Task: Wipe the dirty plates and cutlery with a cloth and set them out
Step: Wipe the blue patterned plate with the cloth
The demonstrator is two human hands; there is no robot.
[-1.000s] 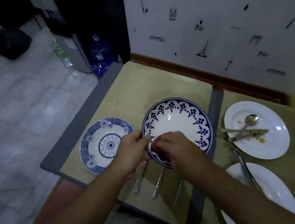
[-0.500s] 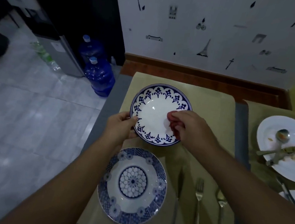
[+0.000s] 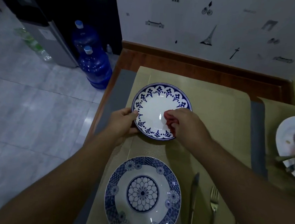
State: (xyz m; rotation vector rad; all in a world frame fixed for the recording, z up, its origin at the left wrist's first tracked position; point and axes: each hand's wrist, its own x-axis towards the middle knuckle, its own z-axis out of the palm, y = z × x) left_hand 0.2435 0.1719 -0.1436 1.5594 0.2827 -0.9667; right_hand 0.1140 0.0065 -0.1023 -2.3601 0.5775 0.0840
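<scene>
- plate (image 3: 154,110) at far end of placemat (image 3: 214,117); lifted or resting, can't tell
- left hand (image 3: 122,122) pinches its left rim, thumb on top
- right hand (image 3: 186,126) clenches red cloth (image 3: 169,121) on its right side
- likely stiff, slick, chippable: hold by rim

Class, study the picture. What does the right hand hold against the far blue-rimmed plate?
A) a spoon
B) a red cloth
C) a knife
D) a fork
B: the right hand grips a bunched red cloth on the plate, whose rim the left hand holds.
</scene>
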